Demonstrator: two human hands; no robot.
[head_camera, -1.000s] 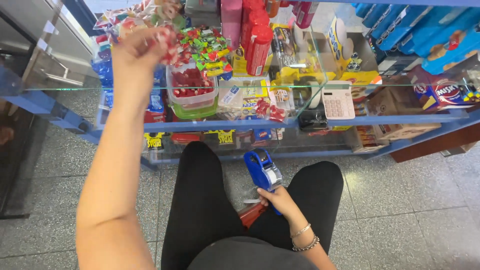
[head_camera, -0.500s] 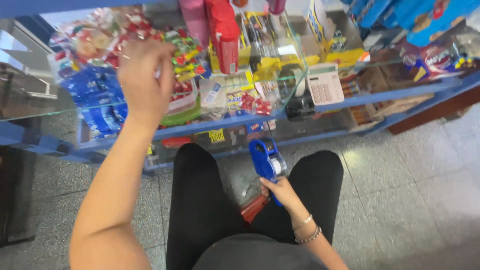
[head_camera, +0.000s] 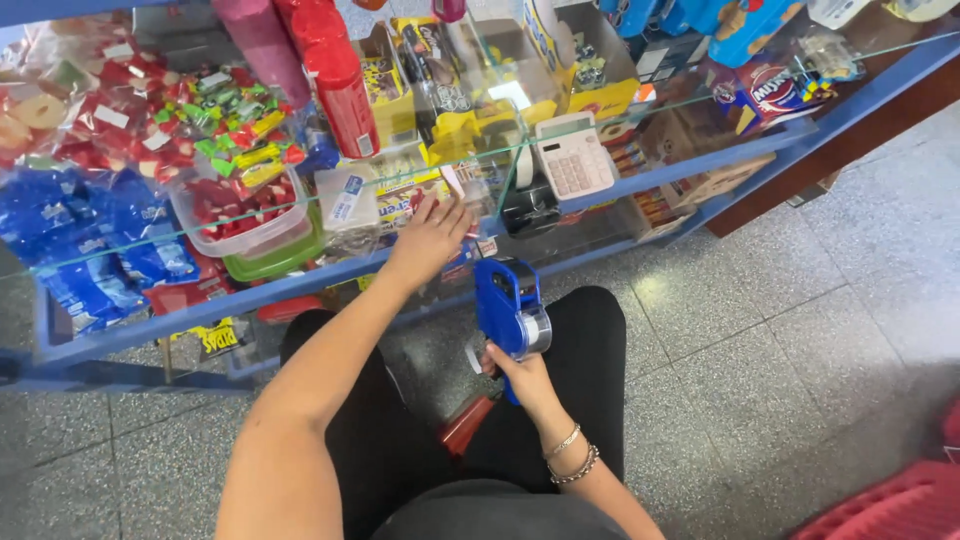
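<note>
Right hand (head_camera: 520, 378), fingers clenched round the handle of a blue price-label gun (head_camera: 510, 305), held upright over the lap w/ its roll end just above the fingers. Left hand (head_camera: 432, 237) further out, fingers released and spread, tips touching a small packet (head_camera: 462, 187) at the glass shelf (head_camera: 660, 170) edge. Just right of those fingers: white calculator (head_camera: 572, 155). Left of them: clear tub of red sweets (head_camera: 238, 205), then blue bags (head_camera: 80, 240). Beyond: red tubes (head_camera: 335, 75).

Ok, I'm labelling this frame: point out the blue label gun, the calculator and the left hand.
blue label gun (head_camera: 508, 300), head view, on its blue body.
calculator (head_camera: 573, 157), head view, on its keypad.
left hand (head_camera: 430, 238), head view, on its back.
</note>
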